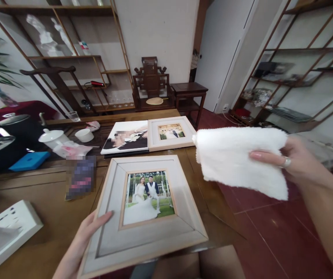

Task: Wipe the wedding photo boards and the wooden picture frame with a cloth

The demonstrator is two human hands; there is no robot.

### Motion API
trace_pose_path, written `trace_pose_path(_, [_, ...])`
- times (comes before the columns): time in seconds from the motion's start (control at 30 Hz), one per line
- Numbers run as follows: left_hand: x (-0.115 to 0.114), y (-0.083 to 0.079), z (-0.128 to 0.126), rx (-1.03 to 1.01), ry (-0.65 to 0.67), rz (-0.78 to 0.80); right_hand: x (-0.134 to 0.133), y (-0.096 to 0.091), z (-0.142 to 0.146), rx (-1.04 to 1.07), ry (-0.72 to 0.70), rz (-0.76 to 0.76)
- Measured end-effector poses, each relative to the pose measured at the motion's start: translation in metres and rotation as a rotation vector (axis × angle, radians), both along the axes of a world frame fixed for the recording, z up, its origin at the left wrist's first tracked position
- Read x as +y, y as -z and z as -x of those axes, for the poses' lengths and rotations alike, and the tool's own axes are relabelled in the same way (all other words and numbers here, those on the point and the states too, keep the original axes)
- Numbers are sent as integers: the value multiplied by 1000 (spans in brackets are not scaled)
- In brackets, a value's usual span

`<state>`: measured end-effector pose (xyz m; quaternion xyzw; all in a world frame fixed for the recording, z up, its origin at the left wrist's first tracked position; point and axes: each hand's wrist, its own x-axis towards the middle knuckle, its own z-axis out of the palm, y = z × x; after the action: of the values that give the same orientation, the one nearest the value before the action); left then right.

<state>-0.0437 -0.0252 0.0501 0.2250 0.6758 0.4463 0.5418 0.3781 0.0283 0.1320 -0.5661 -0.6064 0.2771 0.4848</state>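
My left hand grips the lower left edge of a large pale picture frame holding a wedding photo; the thumb lies on the frame's front. The frame rests tilted at the near edge of the wooden table. My right hand, with a ring on one finger, is closed on a folded white cloth held up in the air to the right of the frame, over the red floor. The cloth does not touch the frame.
A smaller framed photo and an unframed print lie further back on the table. At the left are a white box, a blue pad, white cups, and pots. A dark carved chair and shelving stand behind.
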Motion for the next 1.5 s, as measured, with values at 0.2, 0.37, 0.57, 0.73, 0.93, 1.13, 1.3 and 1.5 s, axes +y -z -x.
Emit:
trace_pose_path(0.2, [0,0,-13,-30,72,23,-3,-7,11,-522,-72,-489])
trace_pose_path(0.37, [0,1,-14,-11,97,53,-7,-6,24,-760,-108,-611])
trace_pose_path(0.57, [1,2,-14,-29,106,63,-5,-4,16,-649,16,-575])
trace_pose_path(0.73, [1,2,-16,-15,106,79,5,3,5,-642,369,-566])
trace_pose_path(0.93, [-1,9,-14,51,228,117,-11,65,62,-832,-228,-802])
trace_pose_path(1.13, [5,16,-9,440,407,-145,-15,120,98,-760,-425,-509])
trace_pose_path(1.3, [12,15,-7,581,480,-202,4,118,94,-731,-347,-415])
trace_pose_path(1.5, [13,13,-21,664,378,-216,6,111,99,-815,-475,-415])
